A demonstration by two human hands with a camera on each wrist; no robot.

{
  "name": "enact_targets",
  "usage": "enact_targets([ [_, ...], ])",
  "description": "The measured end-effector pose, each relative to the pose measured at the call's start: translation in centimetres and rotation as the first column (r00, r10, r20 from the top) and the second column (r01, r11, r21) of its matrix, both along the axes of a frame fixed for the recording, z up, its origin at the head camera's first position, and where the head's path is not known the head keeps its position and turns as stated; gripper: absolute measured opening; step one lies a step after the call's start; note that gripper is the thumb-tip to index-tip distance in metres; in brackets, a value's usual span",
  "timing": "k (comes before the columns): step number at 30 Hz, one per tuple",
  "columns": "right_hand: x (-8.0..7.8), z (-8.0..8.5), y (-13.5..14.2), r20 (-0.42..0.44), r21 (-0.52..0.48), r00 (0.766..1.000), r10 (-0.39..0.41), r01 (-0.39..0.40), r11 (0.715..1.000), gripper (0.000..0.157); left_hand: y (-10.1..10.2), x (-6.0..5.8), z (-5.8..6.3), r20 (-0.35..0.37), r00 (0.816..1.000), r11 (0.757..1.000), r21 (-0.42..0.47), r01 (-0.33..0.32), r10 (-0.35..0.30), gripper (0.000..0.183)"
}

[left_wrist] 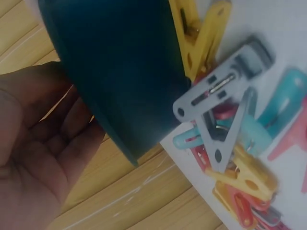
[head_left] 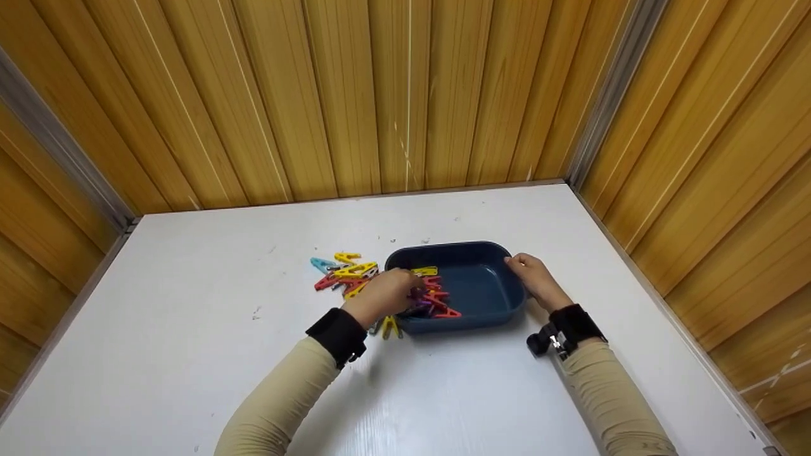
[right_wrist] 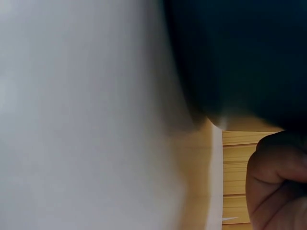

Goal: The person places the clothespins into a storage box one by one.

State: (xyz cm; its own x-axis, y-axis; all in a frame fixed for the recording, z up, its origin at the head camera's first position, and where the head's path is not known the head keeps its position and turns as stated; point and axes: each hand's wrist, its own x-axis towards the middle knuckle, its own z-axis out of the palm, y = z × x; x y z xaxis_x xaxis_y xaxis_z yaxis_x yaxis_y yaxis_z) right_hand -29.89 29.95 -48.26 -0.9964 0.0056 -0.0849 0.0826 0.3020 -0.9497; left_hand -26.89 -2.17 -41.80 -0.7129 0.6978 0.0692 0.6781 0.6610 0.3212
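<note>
A dark blue plastic basin [head_left: 472, 322] stands on the white table, with several red, yellow and purple clothespins [head_left: 450, 313] in its left half. My right hand [head_left: 534, 275] grips the basin's right rim, thumb on top. Over the left rim reaches my left hand [head_left: 388, 294], its fingers down among the clothespins inside. In the left wrist view the basin wall [left_wrist: 120, 72] covers the left fingertips, so I cannot tell whether they hold a clothespin. The right wrist view shows the right hand [right_wrist: 278, 177] with bent fingers below the basin's dark side [right_wrist: 244, 57].
A loose heap of clothespins [head_left: 356, 271] in yellow, red, blue and grey lies against the basin's left side. One yellow clothespin [head_left: 390, 327] sits near its front left corner. Wood-patterned panels [head_left: 405, 95] wall in the table's back and sides.
</note>
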Motion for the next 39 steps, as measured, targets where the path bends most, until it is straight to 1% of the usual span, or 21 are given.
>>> enact_targets([
  [3, -0.1, -0.1, -0.1, -0.004, 0.002, 1.0, -0.01, 0.01, 1.0, 0.029, 0.5, 0.2, -0.5, 0.022, 0.999, 0.998, -0.051, -0.026, 0.027, 0.019],
  [5, -0.1, 0.0, -0.1, -0.004, 0.005, 1.0, -0.002, 0.002, 1.0, 0.029, 0.8, 0.3, -0.7, 0.037, 0.998, 0.995, -0.088, -0.054, 0.057, 0.021],
  [7, -0.1, -0.1, -0.1, -0.002, 0.0, 1.0, -0.007, 0.007, 1.0, 0.03, 1.0, 0.4, -1.0, 0.03, 0.997, 0.991, -0.111, -0.069, 0.073, 0.024],
  [10, -0.1, -0.1, -0.1, -0.005, -0.003, 1.0, -0.003, 0.003, 1.0, 0.03, 1.3, 0.4, -1.2, 0.014, 0.997, 0.99, -0.125, -0.069, 0.071, 0.023],
  [12, 0.0, -0.1, -0.1, -0.004, -0.004, 1.0, -0.012, 0.011, 1.0, 0.031, 1.5, 0.4, -1.3, -0.004, 0.998, 0.989, -0.133, -0.06, 0.06, 0.019],
  [16, 0.0, -0.1, -0.1, -0.009, 0.013, 1.0, -0.004, 0.004, 1.0, 0.03, 1.8, 0.4, -1.4, 0.014, 0.999, 0.99, -0.13, -0.047, 0.05, 0.015],
  [19, 0.0, -0.1, 0.0, -0.016, 0.02, 1.0, 0.003, -0.003, 1.0, 0.03, 1.9, 0.4, -1.5, 0.018, 0.998, 0.99, -0.128, -0.054, 0.057, 0.015],
  [22, -0.1, 0.1, -0.1, -0.012, 0.005, 1.0, -0.004, 0.004, 1.0, 0.03, 1.9, 0.5, -1.5, -0.002, 0.998, 0.988, -0.138, -0.065, 0.066, 0.015],
  [25, 0.2, 0.7, -0.3, 0.0, -0.019, 1.0, 0.003, -0.003, 1.0, 0.03, 2.0, 0.5, -1.6, -0.011, 0.997, 0.985, -0.15, -0.082, 0.082, 0.014],
  [29, 1.3, 2.4, -0.9, 0.009, -0.031, 1.0, 0.023, -0.023, 0.999, 0.03, 2.1, 0.7, -1.6, -0.011, 0.994, 0.978, -0.179, -0.111, 0.111, 0.013],
  [32, 2.1, 3.4, -1.3, 0.013, -0.024, 1.0, 0.021, -0.021, 0.999, 0.03, 2.2, 0.7, -1.6, -0.016, 0.993, 0.973, -0.197, -0.118, 0.117, 0.012],
  [35, 2.4, 3.7, -1.4, 0.012, -0.028, 1.0, 0.016, -0.016, 0.999, 0.03, 2.3, 0.7, -1.6, -0.024, 0.993, 0.973, -0.2, -0.119, 0.116, 0.012],
  [39, 2.2, 3.5, -1.4, -0.002, -0.04, 1.0, 0.019, -0.019, 0.999, 0.031, 2.4, 0.8, -1.5, -0.021, 0.992, 0.973, -0.195, -0.126, 0.124, 0.012],
])
